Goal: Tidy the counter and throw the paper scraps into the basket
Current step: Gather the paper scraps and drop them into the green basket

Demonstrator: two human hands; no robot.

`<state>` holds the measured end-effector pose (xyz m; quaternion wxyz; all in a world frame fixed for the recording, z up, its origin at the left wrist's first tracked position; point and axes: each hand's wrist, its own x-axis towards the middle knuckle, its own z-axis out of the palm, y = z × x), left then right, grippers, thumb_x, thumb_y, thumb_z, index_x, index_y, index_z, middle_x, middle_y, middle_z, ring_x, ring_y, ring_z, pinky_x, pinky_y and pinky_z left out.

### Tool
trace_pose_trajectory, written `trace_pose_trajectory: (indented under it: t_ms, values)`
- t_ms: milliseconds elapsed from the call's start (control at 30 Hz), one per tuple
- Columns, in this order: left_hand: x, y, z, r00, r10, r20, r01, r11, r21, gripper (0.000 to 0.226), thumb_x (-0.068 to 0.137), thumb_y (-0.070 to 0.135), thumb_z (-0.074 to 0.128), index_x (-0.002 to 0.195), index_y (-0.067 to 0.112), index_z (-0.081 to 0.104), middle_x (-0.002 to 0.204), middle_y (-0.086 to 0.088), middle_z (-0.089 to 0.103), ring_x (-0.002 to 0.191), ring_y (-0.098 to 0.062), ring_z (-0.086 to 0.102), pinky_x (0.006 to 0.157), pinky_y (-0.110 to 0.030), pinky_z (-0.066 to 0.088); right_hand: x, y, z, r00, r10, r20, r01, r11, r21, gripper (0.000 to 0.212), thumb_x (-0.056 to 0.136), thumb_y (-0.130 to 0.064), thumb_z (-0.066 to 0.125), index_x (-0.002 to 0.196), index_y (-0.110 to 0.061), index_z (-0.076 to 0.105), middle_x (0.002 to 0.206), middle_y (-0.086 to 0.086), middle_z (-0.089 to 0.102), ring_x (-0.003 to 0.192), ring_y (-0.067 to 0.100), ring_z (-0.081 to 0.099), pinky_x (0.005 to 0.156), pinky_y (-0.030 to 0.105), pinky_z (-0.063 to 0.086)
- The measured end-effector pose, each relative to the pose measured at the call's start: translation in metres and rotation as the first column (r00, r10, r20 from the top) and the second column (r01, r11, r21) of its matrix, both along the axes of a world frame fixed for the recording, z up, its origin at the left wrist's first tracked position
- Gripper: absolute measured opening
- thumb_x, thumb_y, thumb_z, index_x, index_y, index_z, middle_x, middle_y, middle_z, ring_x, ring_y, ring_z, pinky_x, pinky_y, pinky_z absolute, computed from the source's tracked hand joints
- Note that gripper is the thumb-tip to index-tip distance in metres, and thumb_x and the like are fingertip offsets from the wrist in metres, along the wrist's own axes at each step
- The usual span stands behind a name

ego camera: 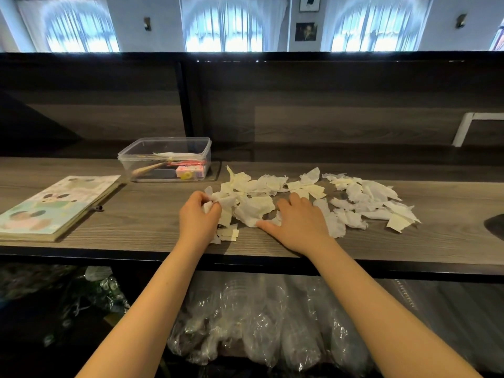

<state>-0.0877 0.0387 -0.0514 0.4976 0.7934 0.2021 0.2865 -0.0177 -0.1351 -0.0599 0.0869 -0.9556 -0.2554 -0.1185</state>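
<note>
Torn white and cream paper scraps (362, 199) lie spread across the middle and right of the wooden counter (141, 214). My left hand (198, 217) is at the left end of the pile, its fingers curled round a few white scraps. My right hand (298, 221) lies on the scraps in the middle of the pile, fingers spread and fairly flat, thumb pointing left. No basket is in view.
A clear plastic box (165, 159) with small stationery stands at the back left. A pastel picture book (54, 205) lies at the far left. A raised dark wooden panel backs the counter. Below the front edge are clear plastic bags (259, 323). A dark object (495, 223) shows at the right edge.
</note>
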Motion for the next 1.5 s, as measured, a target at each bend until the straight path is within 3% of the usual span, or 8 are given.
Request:
trace_pose_trajectory:
  t_ms: [200, 333, 500, 733, 867, 1100, 1300, 1500]
  values:
    - [-0.002, -0.001, 0.002, 0.996, -0.093, -0.011, 0.093, 0.995, 0.045, 0.052, 0.09, -0.001, 0.041, 0.136, 0.024, 0.04, 0.11, 0.0, 0.046, 0.082, -0.015, 0.054, 0.059, -0.019, 0.043, 0.005, -0.001, -0.002, 0.992, 0.124, -0.017, -0.119, 0.978, 0.172, 0.02, 0.097, -0.029, 0.045, 0.101, -0.011, 0.054, 0.104, 0.004, 0.057, 0.095, 0.025, 0.055, 0.07, 0.032, 0.039]
    - [-0.001, -0.002, 0.001, 0.988, -0.148, -0.051, 0.151, 0.986, 0.065, 0.056, 0.087, -0.011, 0.033, 0.13, 0.017, 0.054, 0.137, -0.007, 0.046, 0.122, -0.021, 0.048, 0.094, -0.021, 0.041, 0.008, -0.003, -0.002, 0.991, 0.11, -0.07, -0.071, 0.905, 0.418, 0.014, 0.096, -0.018, 0.046, 0.096, -0.007, 0.056, 0.096, 0.005, 0.058, 0.086, 0.021, 0.051, 0.069, 0.031, 0.037]
    - [-0.001, -0.004, 0.002, 0.987, -0.121, -0.108, 0.136, 0.98, 0.148, 0.039, 0.086, -0.01, 0.034, 0.099, 0.006, 0.067, 0.107, -0.003, 0.048, 0.082, -0.011, 0.049, 0.06, -0.01, 0.04, 0.011, -0.009, 0.003, 0.994, 0.026, -0.11, 0.063, 0.684, 0.726, 0.013, 0.096, -0.016, 0.048, 0.085, -0.01, 0.052, 0.081, 0.0, 0.054, 0.074, 0.015, 0.048, 0.06, 0.018, 0.036]
    - [0.001, -0.006, 0.002, 0.968, -0.175, -0.18, 0.21, 0.957, 0.2, 0.007, 0.089, 0.009, 0.048, 0.093, 0.011, 0.054, 0.106, 0.0, 0.044, 0.097, -0.015, 0.044, 0.079, -0.027, 0.035, 0.009, -0.016, 0.009, 0.988, 0.011, -0.156, 0.13, 0.491, 0.861, 0.011, 0.095, -0.016, 0.049, 0.087, -0.008, 0.052, 0.071, -0.006, 0.048, 0.062, 0.005, 0.042, 0.057, 0.021, 0.036]
    - [0.002, -0.008, 0.002, 0.977, -0.153, -0.151, 0.181, 0.964, 0.194, 0.02, 0.088, 0.029, 0.059, 0.083, 0.011, 0.051, 0.09, 0.003, 0.046, 0.079, -0.01, 0.045, 0.065, -0.025, 0.036, 0.011, -0.02, 0.011, 0.986, 0.018, -0.166, 0.147, 0.372, 0.917, 0.02, 0.095, -0.022, 0.05, 0.076, -0.017, 0.052, 0.067, -0.007, 0.047, 0.061, 0.006, 0.041, 0.057, 0.023, 0.036]
    - [0.011, -0.01, 0.012, 0.999, -0.042, -0.034, 0.045, 0.995, 0.092, 0.031, 0.087, 0.009, 0.055, 0.062, 0.015, 0.037, 0.062, 0.0, 0.039, 0.059, -0.014, 0.035, 0.059, -0.027, 0.032, 0.011, -0.015, 0.027, 0.967, 0.121, -0.224, 0.179, 0.302, 0.936, 0.052, 0.094, -0.035, 0.053, 0.053, -0.014, 0.03, 0.052, -0.001, 0.023, 0.049, 0.011, 0.021, 0.048, 0.023, 0.024]
    - [0.016, -0.025, 0.034, 0.994, -0.09, 0.064, 0.093, 0.994, -0.056, 0.023, 0.093, 0.014, 0.052, 0.115, 0.014, 0.052, 0.109, 0.008, 0.047, 0.103, -0.008, 0.043, 0.085, -0.025, 0.039, 0.007, -0.001, 0.044, 0.958, 0.187, -0.218, 0.161, 0.276, 0.948, 0.054, 0.095, -0.036, 0.051, 0.052, -0.017, 0.025, 0.049, -0.002, 0.024, 0.046, 0.01, 0.023, 0.059, 0.027, 0.031]
    - [0.011, -0.029, 0.049, 0.986, -0.066, 0.15, 0.086, 0.988, -0.127, 0.024, 0.092, 0.025, 0.055, 0.077, 0.007, 0.057, 0.066, 0.0, 0.049, 0.062, -0.011, 0.044, 0.057, -0.023, 0.038, -0.004, 0.014, 0.063, 0.964, 0.228, -0.139, 0.075, 0.267, 0.961, 0.052, 0.095, -0.034, 0.052, 0.051, -0.017, 0.029, 0.048, -0.003, 0.026, 0.04, 0.005, 0.024, 0.042, 0.017, 0.026]
